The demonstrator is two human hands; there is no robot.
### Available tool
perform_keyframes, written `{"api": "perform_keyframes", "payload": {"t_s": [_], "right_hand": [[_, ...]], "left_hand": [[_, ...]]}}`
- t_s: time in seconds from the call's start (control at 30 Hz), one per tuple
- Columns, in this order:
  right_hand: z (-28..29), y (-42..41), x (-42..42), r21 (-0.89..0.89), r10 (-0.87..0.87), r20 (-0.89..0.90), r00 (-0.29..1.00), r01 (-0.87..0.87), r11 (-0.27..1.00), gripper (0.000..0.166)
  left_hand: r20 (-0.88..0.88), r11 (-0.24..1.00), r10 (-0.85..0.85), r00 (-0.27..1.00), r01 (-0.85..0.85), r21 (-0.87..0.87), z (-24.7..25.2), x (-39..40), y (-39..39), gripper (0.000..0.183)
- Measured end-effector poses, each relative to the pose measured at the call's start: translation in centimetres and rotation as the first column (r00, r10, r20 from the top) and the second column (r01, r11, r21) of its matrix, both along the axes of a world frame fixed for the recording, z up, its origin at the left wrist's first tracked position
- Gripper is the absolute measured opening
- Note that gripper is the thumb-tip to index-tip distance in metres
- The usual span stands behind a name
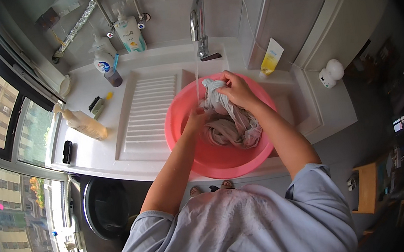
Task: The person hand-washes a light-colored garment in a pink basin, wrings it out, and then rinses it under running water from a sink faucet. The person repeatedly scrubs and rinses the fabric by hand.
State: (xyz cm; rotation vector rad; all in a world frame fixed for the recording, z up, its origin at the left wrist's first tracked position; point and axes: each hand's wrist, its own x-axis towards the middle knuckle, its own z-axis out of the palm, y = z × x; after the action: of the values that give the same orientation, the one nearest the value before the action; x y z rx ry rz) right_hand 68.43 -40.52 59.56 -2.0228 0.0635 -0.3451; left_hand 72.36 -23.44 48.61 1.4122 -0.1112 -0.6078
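A pink plastic basin (pixel 226 165) rests over the sink, with wet, light-coloured cloth (pixel 225 128) heaped inside it. My right hand (pixel 237 90) pinches a raised, twisted part of the cloth near the basin's far rim. Lower and to the left, my left hand (pixel 195 119) is inside the basin, close against the cloth. Its fingertips are partly hidden, so its grip is unclear. A thin stream of water (pixel 196 73) runs from the chrome faucet (pixel 197 19) into the basin beside my left hand.
Left of the basin is a ribbed washboard (pixel 152 109) moulded into the counter. Around it stand a pump bottle (pixel 85 124), a scrubbing brush (pixel 97 106), a cup (pixel 114 78) and a Pantene bottle (pixel 130 34). A yellow-and-white tube (pixel 271 57) leans at right. A black basin (pixel 107 207) sits below, left.
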Motion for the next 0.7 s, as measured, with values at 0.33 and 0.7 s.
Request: {"api": "perform_keyframes", "payload": {"t_s": [0.33, 0.7], "right_hand": [[16.7, -0.1, -2.8, 0.387, -0.03, 0.476, 0.879, -0.179, 0.904, 0.015], [17.8, 0.6, -1.5, 0.304, -0.003, 0.415, 0.91, -0.136, 0.943, 0.019]], "left_hand": [[0.18, 0.937, -0.348, 0.92, 0.335, 0.103, -1.4, -0.1, -1.1, 0.059], [0.398, 0.994, -0.079, 0.914, 0.103, -0.039, 3.4, -1.9, -0.7, 0.071]]}}
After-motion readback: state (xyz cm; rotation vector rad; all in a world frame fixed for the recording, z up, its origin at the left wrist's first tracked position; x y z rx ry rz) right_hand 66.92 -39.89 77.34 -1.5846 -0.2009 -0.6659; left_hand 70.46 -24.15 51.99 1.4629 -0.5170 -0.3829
